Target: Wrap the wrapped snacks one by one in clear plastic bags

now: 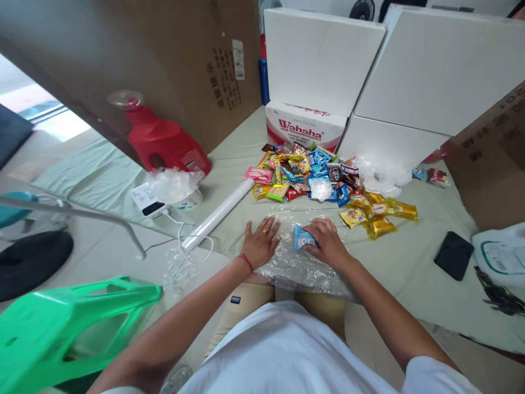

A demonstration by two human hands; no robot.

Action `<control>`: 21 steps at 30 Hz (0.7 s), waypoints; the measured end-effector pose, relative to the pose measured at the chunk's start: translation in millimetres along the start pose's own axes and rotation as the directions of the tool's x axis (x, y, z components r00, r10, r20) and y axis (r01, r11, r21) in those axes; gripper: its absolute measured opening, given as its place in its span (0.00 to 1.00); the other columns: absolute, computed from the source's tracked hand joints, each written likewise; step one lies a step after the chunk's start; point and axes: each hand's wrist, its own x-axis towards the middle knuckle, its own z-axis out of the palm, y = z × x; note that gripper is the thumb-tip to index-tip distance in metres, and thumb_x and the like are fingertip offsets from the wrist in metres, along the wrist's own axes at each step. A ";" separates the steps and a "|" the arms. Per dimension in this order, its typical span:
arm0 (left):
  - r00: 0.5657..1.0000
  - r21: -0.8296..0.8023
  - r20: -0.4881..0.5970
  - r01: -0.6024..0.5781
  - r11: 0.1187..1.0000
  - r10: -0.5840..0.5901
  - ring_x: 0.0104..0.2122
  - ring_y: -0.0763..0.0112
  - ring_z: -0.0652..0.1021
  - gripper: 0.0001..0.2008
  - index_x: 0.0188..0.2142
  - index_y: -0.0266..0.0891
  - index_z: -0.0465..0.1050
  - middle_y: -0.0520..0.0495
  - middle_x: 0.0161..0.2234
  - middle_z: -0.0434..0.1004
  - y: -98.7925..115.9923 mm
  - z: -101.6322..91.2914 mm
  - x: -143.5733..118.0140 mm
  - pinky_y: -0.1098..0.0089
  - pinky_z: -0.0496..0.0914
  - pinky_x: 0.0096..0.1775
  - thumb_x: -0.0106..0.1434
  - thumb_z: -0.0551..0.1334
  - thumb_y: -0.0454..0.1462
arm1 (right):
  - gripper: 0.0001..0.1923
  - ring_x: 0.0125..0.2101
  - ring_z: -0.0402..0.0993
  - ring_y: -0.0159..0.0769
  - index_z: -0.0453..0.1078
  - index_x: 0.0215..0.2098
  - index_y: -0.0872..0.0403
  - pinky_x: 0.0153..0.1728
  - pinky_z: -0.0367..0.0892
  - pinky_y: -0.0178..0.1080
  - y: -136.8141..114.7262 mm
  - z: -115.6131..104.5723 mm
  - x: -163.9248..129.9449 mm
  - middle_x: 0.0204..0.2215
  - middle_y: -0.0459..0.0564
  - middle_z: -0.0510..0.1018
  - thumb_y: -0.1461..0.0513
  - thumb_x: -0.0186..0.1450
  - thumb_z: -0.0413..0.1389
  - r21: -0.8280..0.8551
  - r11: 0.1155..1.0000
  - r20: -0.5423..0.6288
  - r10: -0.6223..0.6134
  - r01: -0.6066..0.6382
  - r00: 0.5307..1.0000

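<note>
over the clear plastic film (303, 272), the right hand (328, 241) has its grip closed around a blue packet (301, 237); the left hand (261, 242) lies flat at the film's left edge, holding nothing. press the left palm to steady the film; pinch the packet without crushing it.

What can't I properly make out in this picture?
All in the head view:
Blue packet: partly covered by the right fingers.
Surface under the left hand: hidden by that hand.
Lower wrappers in the snack pile: buried under others; their fine print is too small.
Green stool: cut off by the left edge.
White jug: cut off by the right edge.
</note>
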 end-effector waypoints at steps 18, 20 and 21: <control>1.000 0.005 0.021 0.016 1.000 -0.016 0.71 0.53 0.62 0.28 0.72 0.48 0.58 0.40 0.72 0.58 -8.8 2.1 -3.0 0.37 0.45 0.69 0.75 0.50 0.46 | 0.30 0.58 0.70 0.50 0.65 0.67 0.51 0.57 0.70 0.49 104.8 -74.3 83.1 0.62 0.60 0.67 0.54 0.69 0.58 -0.076 0.959 -0.278 0.243 -0.273 0.929; 1.000 -0.011 0.017 0.013 1.000 -0.013 0.70 0.52 0.62 0.28 0.72 0.49 0.58 0.40 0.72 0.58 -9.1 2.0 -2.8 0.36 0.45 0.69 0.75 0.50 0.46 | 0.31 0.56 0.71 0.52 0.64 0.68 0.50 0.53 0.71 0.50 123.7 -101.8 71.1 0.63 0.60 0.66 0.51 0.69 0.58 -0.096 0.916 -0.445 0.311 -0.390 0.840; 1.000 -0.016 0.016 0.013 1.000 -0.013 0.70 0.52 0.63 0.27 0.72 0.48 0.58 0.40 0.72 0.58 -9.2 1.9 -2.7 0.36 0.45 0.69 0.75 0.50 0.46 | 0.32 0.55 0.72 0.53 0.62 0.69 0.50 0.52 0.71 0.51 134.3 -115.5 67.0 0.64 0.62 0.64 0.50 0.70 0.57 -0.118 0.873 -0.485 0.365 -0.473 0.795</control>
